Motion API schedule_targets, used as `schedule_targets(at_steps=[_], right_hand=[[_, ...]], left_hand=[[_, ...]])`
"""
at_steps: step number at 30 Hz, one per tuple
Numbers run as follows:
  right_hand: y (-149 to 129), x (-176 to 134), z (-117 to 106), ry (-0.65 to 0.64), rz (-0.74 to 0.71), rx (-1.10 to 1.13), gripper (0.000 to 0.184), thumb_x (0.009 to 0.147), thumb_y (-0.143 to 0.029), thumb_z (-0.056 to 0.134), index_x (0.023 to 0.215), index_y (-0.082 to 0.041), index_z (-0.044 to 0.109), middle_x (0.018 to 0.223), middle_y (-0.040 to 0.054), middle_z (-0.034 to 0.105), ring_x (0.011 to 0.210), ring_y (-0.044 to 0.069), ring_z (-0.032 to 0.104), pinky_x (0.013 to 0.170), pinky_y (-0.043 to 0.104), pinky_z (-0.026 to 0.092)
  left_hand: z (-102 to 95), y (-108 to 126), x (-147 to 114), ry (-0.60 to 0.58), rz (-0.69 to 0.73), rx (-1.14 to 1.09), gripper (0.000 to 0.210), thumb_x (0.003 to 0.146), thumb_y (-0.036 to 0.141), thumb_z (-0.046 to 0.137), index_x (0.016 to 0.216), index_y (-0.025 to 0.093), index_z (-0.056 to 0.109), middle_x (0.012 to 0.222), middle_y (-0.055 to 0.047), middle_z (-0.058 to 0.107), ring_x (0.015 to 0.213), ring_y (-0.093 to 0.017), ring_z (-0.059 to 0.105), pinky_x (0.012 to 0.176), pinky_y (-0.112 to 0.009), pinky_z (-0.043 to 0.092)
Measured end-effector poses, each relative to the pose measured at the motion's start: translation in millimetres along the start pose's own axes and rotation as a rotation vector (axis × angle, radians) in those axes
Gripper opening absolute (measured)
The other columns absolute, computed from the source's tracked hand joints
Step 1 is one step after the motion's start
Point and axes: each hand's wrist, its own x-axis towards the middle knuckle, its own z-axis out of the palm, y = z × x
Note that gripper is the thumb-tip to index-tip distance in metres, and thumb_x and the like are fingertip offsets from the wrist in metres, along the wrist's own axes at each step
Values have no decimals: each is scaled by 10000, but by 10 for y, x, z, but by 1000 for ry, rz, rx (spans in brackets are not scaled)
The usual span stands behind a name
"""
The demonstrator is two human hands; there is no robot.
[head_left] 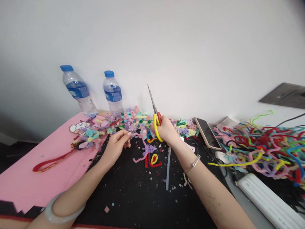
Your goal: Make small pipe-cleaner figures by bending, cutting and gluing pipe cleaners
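Note:
My left hand (116, 144) pinches one end of a bent pink pipe cleaner (145, 146), which hangs in a curve to the right over the black mat. A pair of scissors (155, 117) with yellow and red handles is gripped in my right hand (165, 129). Their blades point up and away, near the wall, with nothing between them. Below the hands lie short red pipe cleaner pieces (154, 164) and a small yellow loop (154, 158). A purple pipe cleaner shape (150, 148) rests just above these.
A long heap of pipe cleaner shapes (132, 120) lines the wall. Two water bottles (113, 94) stand at back left by a pink board (51, 148). A phone (208, 134), a loose pipe cleaner pile (264, 150) and a white power bank-like block (270, 200) lie right. A glue stick (168, 169) lies centrally.

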Motion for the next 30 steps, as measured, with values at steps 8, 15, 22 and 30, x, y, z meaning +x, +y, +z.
schedule_targets(at_steps=[8,15,22,30], right_hand=[[-381,295,220,76,-105,-89,143,716,-285,513,717,-211,392,622,-32,482,571,137,476,523,242,340],[-92,-292,77,-161,-70,13,221,626,-253,599,661,-207,386,573,-67,440,507,97,428,458,197,312],[59,-704,-36,-280,69,296,118,701,-168,509,718,-206,398,546,-80,455,445,81,451,416,179,342],[178,-829,-135,-325,106,302,157,685,-144,535,688,-206,390,545,-79,472,435,75,455,415,177,342]], left_hand=[[15,11,-7,-44,-44,-1,289,809,375,517,624,161,457,531,44,472,471,-93,453,475,-213,328],[95,47,-77,-123,-97,-109,277,818,369,503,640,170,426,506,56,425,450,-83,401,455,-202,292],[174,105,-183,-342,7,69,297,866,409,414,729,157,489,582,34,458,470,-92,424,474,-215,319],[188,123,-222,-466,115,277,296,881,392,397,781,154,540,687,11,509,496,-85,452,513,-215,377]])
